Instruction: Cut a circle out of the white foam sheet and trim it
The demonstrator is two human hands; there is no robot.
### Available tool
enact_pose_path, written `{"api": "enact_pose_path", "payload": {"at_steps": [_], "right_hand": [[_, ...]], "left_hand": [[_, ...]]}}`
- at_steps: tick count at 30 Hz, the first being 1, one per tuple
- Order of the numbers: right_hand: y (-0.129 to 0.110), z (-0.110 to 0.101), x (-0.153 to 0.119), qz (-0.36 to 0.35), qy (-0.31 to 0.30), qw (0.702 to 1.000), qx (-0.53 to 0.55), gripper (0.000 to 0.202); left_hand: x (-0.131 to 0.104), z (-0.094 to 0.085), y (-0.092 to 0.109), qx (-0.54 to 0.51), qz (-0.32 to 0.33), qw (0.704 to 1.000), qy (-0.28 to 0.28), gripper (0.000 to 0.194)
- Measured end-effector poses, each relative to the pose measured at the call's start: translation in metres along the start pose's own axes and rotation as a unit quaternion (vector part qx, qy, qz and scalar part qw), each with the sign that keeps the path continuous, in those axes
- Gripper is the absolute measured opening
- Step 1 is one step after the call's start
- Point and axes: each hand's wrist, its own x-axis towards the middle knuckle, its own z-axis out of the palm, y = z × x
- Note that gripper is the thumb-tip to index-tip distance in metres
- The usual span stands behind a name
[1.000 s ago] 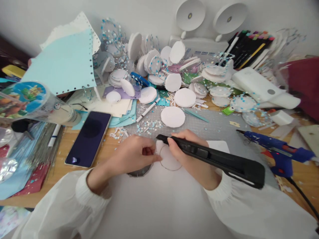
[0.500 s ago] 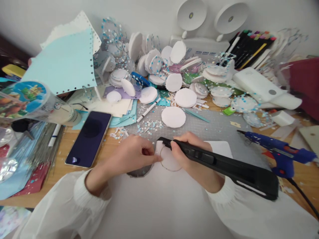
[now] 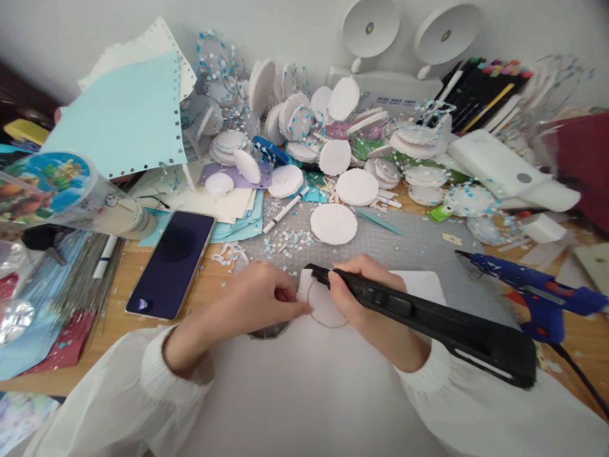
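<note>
I have the right hand (image 3: 371, 324) closed firmly around a black cutter (image 3: 428, 317), its nose at the far edge of the white sheet (image 3: 304, 393), just above the left part of a circle outline (image 3: 328, 308). The handle slants off toward the near right corner of the wooden surface (image 3: 111, 349). Whether a blade is out, or touching, I can't make out (the dark tip is all my feed gives me). The left hand (image 3: 266, 289) has its thumb and fingers drawn together at the circle's left side; I cannot tell whether they pinch the sheet or only press on it. Just beside them is a rounded gap (image 3: 270, 329) showing dark grey, partly covered by that hand.

The sheet lies along the near edge of the surface, with its far right corner over the grey cutting mat (image 3: 404, 241). Beyond its far edge sits a white disc (image 3: 333, 223), and others heap up toward the surface's back edge. I have a phone (image 3: 171, 266) off to the left and a blue glue gun (image 3: 533, 276) near the right edge.

I judge the step in hand to be cutting around that outline. To my mind, the next move calls for the left fingers to steady the sheet clear of the tip's path, and for the right wrist to turn smoothly with the curve.
</note>
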Motion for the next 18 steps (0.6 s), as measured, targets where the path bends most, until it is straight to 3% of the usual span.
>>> {"api": "enact_pose_path", "payload": {"at_steps": [18], "right_hand": [[0.0068,0.0078,0.0002,0.021,0.002,0.999,-0.024,0.012]], "left_hand": [[-0.0012,0.0025,-0.0009,-0.022,0.011,1.0,-0.006,0.028]]}}
